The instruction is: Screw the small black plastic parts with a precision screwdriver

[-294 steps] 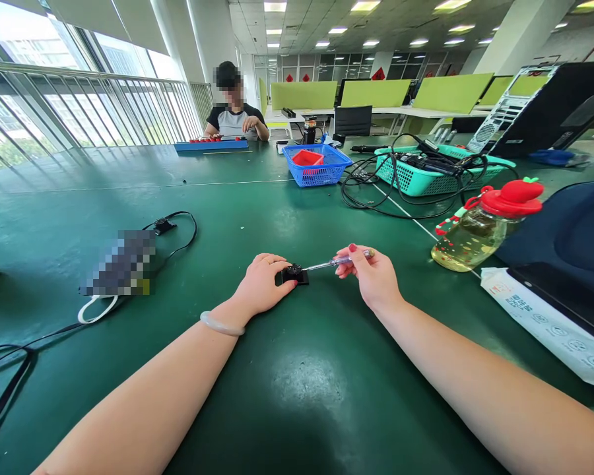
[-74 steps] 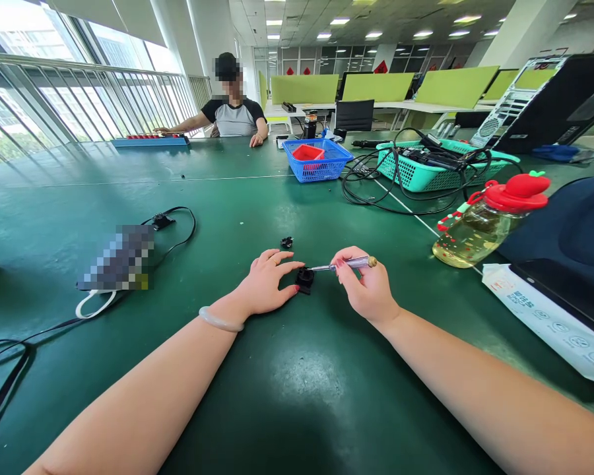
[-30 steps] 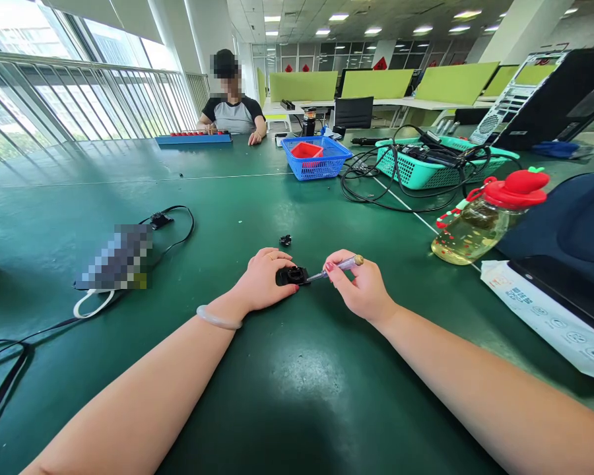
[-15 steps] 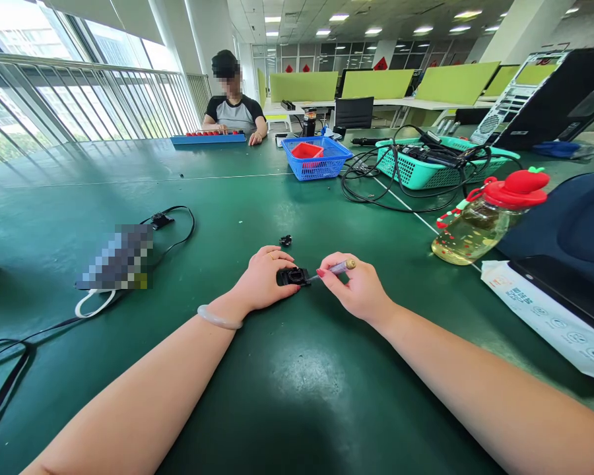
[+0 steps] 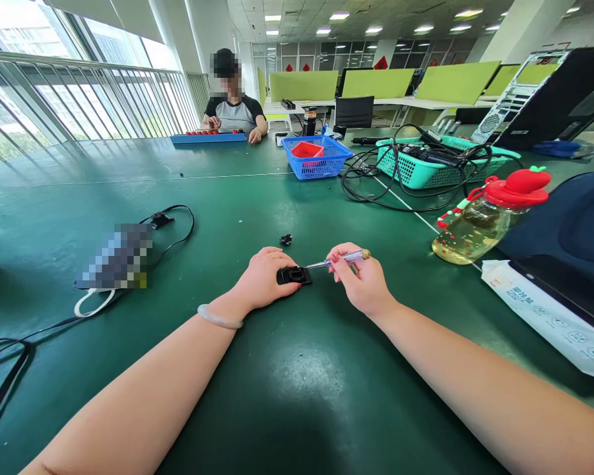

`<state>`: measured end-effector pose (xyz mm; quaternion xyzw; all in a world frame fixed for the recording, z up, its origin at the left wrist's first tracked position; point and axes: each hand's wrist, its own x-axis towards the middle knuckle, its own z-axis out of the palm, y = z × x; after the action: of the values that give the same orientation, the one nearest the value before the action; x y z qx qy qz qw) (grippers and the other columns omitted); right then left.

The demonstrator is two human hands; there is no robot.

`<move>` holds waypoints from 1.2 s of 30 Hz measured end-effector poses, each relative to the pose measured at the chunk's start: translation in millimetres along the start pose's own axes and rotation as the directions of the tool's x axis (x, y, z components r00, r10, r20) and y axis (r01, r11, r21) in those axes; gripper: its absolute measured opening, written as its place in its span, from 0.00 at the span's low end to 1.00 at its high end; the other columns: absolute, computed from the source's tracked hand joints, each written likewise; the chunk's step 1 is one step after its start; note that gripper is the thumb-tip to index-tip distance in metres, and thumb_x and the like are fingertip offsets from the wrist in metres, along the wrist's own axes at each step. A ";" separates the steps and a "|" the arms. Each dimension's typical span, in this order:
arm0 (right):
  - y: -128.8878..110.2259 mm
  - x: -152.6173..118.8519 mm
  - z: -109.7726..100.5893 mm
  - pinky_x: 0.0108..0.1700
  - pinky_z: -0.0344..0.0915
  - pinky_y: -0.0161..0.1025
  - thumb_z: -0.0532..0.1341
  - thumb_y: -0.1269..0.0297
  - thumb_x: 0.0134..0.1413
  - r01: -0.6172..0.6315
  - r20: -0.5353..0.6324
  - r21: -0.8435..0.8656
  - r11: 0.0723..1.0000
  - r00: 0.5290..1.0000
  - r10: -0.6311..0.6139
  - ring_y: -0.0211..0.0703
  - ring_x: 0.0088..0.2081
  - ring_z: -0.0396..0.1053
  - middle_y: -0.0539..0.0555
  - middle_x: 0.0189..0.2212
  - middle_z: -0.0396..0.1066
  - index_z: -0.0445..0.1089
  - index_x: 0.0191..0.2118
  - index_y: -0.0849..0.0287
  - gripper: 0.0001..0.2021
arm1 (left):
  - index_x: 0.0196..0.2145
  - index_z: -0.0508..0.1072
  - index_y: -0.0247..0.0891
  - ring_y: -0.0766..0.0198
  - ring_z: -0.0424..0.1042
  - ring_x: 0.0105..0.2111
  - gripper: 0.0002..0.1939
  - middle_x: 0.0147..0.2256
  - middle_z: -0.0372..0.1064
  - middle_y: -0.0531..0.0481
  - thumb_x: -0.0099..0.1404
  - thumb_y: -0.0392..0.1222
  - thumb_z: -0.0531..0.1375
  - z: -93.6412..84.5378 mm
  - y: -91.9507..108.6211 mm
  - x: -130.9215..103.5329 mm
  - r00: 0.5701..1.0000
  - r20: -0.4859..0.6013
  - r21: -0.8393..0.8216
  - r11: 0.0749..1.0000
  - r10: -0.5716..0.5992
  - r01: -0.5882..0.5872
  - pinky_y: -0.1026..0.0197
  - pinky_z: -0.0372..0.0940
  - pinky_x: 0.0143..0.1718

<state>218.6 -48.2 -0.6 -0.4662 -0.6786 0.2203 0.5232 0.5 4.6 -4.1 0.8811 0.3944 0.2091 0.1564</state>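
Note:
My left hand [image 5: 263,278] grips a small black plastic part [image 5: 294,275] on the green table, thumb on its near edge and fingers at its far side. A screwdriver [image 5: 345,258] with a clear handle is pinched in my right hand [image 5: 360,280]. Its thin shaft points left, and the tip is at the right end of the black part; whether it touches cannot be made out. Just beyond my left fingers lies a small black piece [image 5: 286,239], apart from both hands.
To the right stand a tilted bottle with a red lid [image 5: 495,211] and a white packet [image 5: 544,316]. Farther back are a blue basket [image 5: 317,168] and a green basket with cables [image 5: 410,173]. Left lies a corded device [image 5: 116,257]. A person [image 5: 232,109] sits across the table.
My right hand has moved slightly right and away, drawing the screwdriver back and laying it flatter. My left hand and the black part stay nearly in place.

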 end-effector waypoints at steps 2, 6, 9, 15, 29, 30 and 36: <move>-0.4 0.1 0.5 0.28 0.63 0.37 0.55 0.47 0.64 0.006 0.029 -0.007 1.000 1.000 -0.005 0.38 0.24 0.65 0.50 0.26 0.69 0.67 0.33 0.55 0.17 | 0.42 0.79 0.44 0.49 0.66 0.56 0.15 0.45 0.77 0.50 0.57 0.48 0.66 0.3 -0.5 0.1 1.000 0.009 -0.006 1.000 0.013 -0.013 0.45 0.58 0.62; 0.0 1.6 0.8 0.28 0.63 0.37 0.55 0.49 0.64 -0.023 0.042 -0.005 1.000 0.999 0.023 0.38 0.24 0.65 0.49 0.25 0.69 0.66 0.32 0.55 0.16 | 0.44 0.78 0.44 0.49 0.66 0.56 0.16 0.45 0.78 0.50 0.57 0.48 0.66 0.8 -1.2 0.1 1.000 0.014 -0.005 1.000 0.014 -0.014 0.45 0.58 0.62; 0.3 1.2 0.0 0.29 0.63 0.37 0.54 0.52 0.65 -0.015 0.009 -0.027 1.000 1.000 0.015 0.38 0.25 0.65 0.49 0.25 0.69 0.67 0.32 0.55 0.15 | 0.46 0.78 0.45 0.49 0.66 0.56 0.17 0.45 0.78 0.50 0.58 0.48 0.65 0.0 0.5 0.0 1.000 0.012 -0.007 1.000 0.011 -0.011 0.45 0.59 0.61; -0.1 -6.5 -0.2 0.33 0.66 0.39 0.55 0.56 0.66 0.127 -0.148 0.057 0.990 0.982 -0.117 0.39 0.28 0.67 0.51 0.30 0.70 0.69 0.36 0.55 0.11 | 0.47 0.77 0.42 0.52 0.70 0.51 0.17 0.45 0.77 0.47 0.62 0.49 0.62 -3.7 7.5 -0.7 0.993 -0.117 -0.014 1.000 -0.028 0.026 0.48 0.64 0.57; 0.7 1.7 3.3 0.44 0.69 0.44 0.59 0.65 0.60 0.098 -0.126 -0.115 0.988 0.986 -0.113 0.44 0.38 0.74 0.52 0.37 0.76 0.73 0.41 0.53 0.06 | 0.47 0.80 0.44 0.47 0.67 0.48 0.18 0.39 0.75 0.42 0.70 0.43 0.51 -3.3 27.5 -7.8 0.973 -0.190 0.477 0.854 -0.129 0.207 0.44 0.61 0.52; 2.1 2.4 3.9 0.45 0.70 0.44 0.60 0.65 0.59 0.090 -0.109 -0.114 0.989 0.989 -0.102 0.45 0.39 0.74 0.52 0.38 0.76 0.74 0.41 0.53 0.07 | 0.45 0.81 0.43 0.47 0.67 0.49 0.18 0.40 0.75 0.41 0.69 0.42 0.51 -3.2 28.5 -7.8 0.973 -0.187 0.482 0.851 -0.134 0.210 0.44 0.61 0.52; 8.5 4.4 5.0 0.45 0.70 0.44 0.59 0.64 0.58 0.037 -0.102 -0.120 0.992 0.994 -0.049 0.46 0.40 0.74 0.53 0.38 0.77 0.76 0.40 0.52 0.08 | 0.51 0.76 0.40 0.51 0.66 0.56 0.19 0.51 0.72 0.43 0.71 0.44 0.50 -0.8 23.6 -5.9 0.982 -0.143 0.290 0.943 -0.125 0.163 0.45 0.61 0.58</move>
<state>217.4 -39.4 -6.9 -0.4925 -0.6720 0.1436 0.5341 11.4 -14.9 5.5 0.8488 0.4938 0.1887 0.0110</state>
